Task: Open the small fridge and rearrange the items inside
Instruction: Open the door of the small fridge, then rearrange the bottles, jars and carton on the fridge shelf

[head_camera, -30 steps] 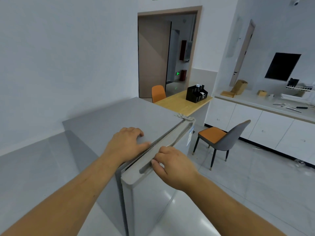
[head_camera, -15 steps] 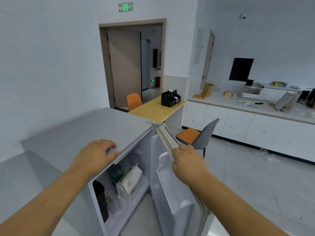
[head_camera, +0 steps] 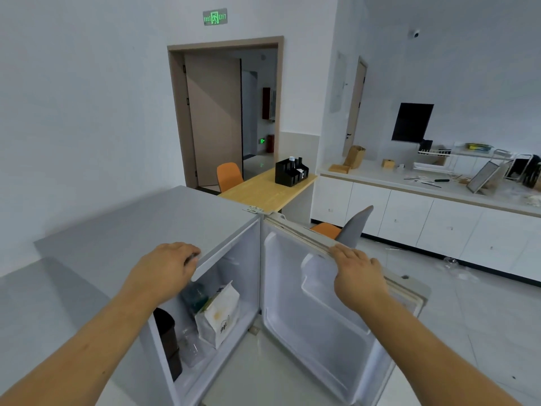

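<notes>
Fridge (head_camera: 164,227) is open, door (head_camera: 322,312) swung wide to your right. Your left hand (head_camera: 164,268) is curled over the top front edge of the fridge; your right hand (head_camera: 358,276) grips the door's top edge. Inside: white bag (head_camera: 218,313), dark bottle (head_camera: 168,344) at the left, clear bottle (head_camera: 191,345) between them, teal item (head_camera: 194,297) behind. Grey chair (head_camera: 351,227) sits just beyond the door; wooden table (head_camera: 263,190) behind the fridge.

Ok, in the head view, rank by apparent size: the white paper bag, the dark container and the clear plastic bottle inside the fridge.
1. White paper bag, largest.
2. Dark container, partly hidden by the fridge wall, so this rank is unsure.
3. Clear plastic bottle, smallest, though its outline is faint.
</notes>
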Demonstrator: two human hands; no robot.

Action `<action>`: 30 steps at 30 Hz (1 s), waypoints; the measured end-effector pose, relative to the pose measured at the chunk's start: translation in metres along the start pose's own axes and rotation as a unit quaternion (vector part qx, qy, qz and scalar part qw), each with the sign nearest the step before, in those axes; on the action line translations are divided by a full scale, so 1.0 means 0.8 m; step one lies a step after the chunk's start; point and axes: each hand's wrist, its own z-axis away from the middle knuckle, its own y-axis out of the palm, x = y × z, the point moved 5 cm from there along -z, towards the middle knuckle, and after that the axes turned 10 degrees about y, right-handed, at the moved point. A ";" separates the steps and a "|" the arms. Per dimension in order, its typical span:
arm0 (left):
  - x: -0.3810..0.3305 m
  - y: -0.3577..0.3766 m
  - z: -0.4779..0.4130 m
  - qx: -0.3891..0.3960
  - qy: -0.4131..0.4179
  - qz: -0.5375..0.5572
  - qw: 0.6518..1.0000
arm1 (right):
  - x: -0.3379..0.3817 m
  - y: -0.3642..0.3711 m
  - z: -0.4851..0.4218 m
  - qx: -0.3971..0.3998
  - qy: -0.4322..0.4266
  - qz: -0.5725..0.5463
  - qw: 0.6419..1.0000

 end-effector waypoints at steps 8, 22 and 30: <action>0.002 0.006 0.004 0.005 0.004 -0.044 0.999 | -0.020 -0.006 -0.023 0.052 0.025 0.015 0.998; -0.131 0.051 0.113 0.005 -0.058 0.001 0.998 | 0.052 0.044 0.064 0.019 -0.185 -0.206 0.961; -0.081 0.184 0.122 -0.010 -0.377 0.319 0.870 | 0.179 0.178 0.057 0.363 0.030 -0.429 0.826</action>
